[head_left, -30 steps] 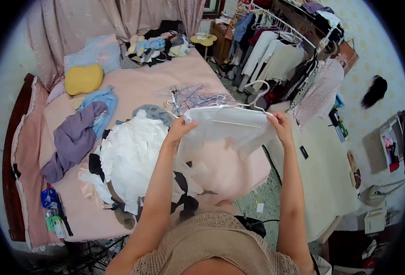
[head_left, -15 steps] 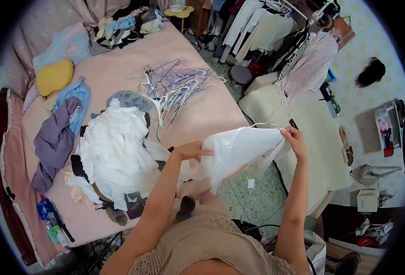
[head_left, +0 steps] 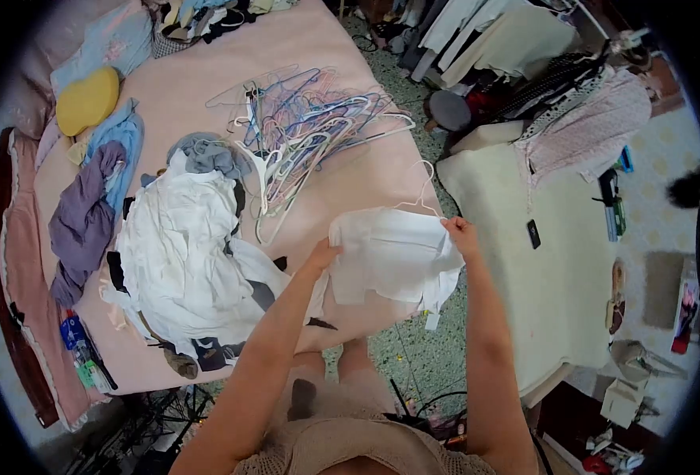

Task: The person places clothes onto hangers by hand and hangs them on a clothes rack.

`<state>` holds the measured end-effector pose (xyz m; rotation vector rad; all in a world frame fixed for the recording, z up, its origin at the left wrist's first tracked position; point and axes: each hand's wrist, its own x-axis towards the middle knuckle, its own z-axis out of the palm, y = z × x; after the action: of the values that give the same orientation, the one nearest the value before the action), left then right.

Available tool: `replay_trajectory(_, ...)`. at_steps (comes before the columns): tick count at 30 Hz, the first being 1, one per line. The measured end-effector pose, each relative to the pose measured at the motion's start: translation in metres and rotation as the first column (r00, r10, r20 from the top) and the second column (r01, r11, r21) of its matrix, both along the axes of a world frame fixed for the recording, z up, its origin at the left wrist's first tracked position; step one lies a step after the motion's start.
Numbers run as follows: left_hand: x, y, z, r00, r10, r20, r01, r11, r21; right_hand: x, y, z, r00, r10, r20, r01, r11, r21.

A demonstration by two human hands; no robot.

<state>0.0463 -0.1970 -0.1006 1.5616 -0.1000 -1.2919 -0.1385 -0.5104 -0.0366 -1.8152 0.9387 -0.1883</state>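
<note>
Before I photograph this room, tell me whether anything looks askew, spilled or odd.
The hangers look out of order: they lie in a tangled heap on the bed, crossing at all angles. Beside them, the white clothes are piled loose and unfolded. I see no spill.

My one head-worn view looks forward and steeply down, left hand (head_left: 323,255) and right hand (head_left: 460,235) near, the bed (head_left: 180,99) stretching far on the left.

A yellow cushion (head_left: 87,101) is lying beside a blue pillow (head_left: 106,46); a black device (head_left: 533,234) is resting on a cream cover (head_left: 563,301).
</note>
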Motion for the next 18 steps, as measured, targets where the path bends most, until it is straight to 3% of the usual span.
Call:
replay_trajectory(3, 0.01, -0.021, -0.023, 0.987, 0.082, 0.139, -0.087, 0.996, 0.035, 0.017, -0.017, -0.043, 0.994, -0.058, -0.089, 0.053, 0.997, -0.057)
replay_trajectory(8, 0.035, -0.053, -0.074, 0.976, 0.172, 0.137, -0.177, 0.984, 0.027, 0.051, -0.052, -0.093, 0.964, -0.105, -0.245, 0.027, 0.953, -0.302)
replay_trajectory(9, 0.04, -0.059, -0.08, 0.969, 0.205, 0.137, -0.206, 0.979, -0.008, 0.051, -0.07, -0.127, 0.952, -0.112, -0.284, 0.017, 0.948, -0.318)
replay_trajectory(13, 0.058, -0.08, -0.09, 0.98, 0.181, 0.088, -0.185, 0.981, 0.05, 0.09, -0.082, -0.123, 0.932, -0.117, -0.343, -0.031, 0.917, -0.398)
replay_trajectory(14, 0.061, -0.083, -0.098, 0.974, 0.161, 0.157, -0.173, 0.983, 0.066, 0.097, -0.083, -0.128, 0.93, -0.116, -0.349, -0.033, 0.918, -0.394)
replay_trajectory(16, 0.062, -0.084, -0.129, 0.967, 0.135, 0.217, -0.157, 0.984, 0.086, 0.103, -0.088, -0.143, 0.996, -0.084, -0.039, 0.073, 0.97, -0.231)
replay_trajectory(17, 0.06, -0.081, -0.144, 0.935, 0.187, 0.302, -0.193, 0.981, -0.012, 0.101, -0.088, -0.146, 0.995, -0.088, -0.052, 0.074, 0.971, -0.227)
replay_trajectory(18, 0.055, -0.079, -0.153, 0.894, 0.243, 0.377, -0.217, 0.97, -0.111, 0.103, -0.08, -0.14, 0.993, -0.102, 0.056, 0.116, 0.907, -0.404)
